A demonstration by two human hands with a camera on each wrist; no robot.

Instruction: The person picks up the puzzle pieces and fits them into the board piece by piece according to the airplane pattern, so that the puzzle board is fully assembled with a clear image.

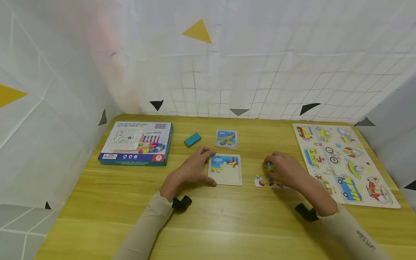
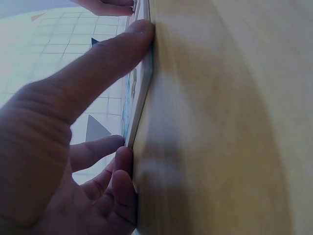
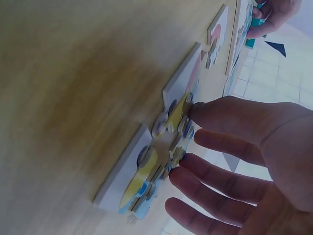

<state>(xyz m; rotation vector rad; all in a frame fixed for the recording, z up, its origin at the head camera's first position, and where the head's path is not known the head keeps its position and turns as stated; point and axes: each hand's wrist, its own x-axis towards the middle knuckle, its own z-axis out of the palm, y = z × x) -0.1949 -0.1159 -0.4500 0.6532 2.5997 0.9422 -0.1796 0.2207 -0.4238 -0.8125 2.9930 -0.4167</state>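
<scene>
A square wooden puzzle board (image 1: 227,178) lies mid-table, its upper part filled with joined blue and yellow pieces and a red plane tail, its lower part bare wood. My left hand (image 1: 193,167) holds the board's left side, thumb at the near corner and fingers at the far corner. To the right of the board, my right hand (image 1: 286,169) bends down over loose jigsaw pieces (image 1: 259,181). Its thumb and fingertips pinch at a blue and yellow puzzle piece (image 1: 270,167) among them. The right wrist view shows more pieces (image 3: 128,171) below the fingers, partly overlapping.
Behind the board lies a small plane picture card (image 1: 226,139), with a teal block (image 1: 193,140) left of it. A boxed bead set (image 1: 136,143) stands at the back left. A large wooden vehicle puzzle (image 1: 346,164) covers the right side, close to my right forearm.
</scene>
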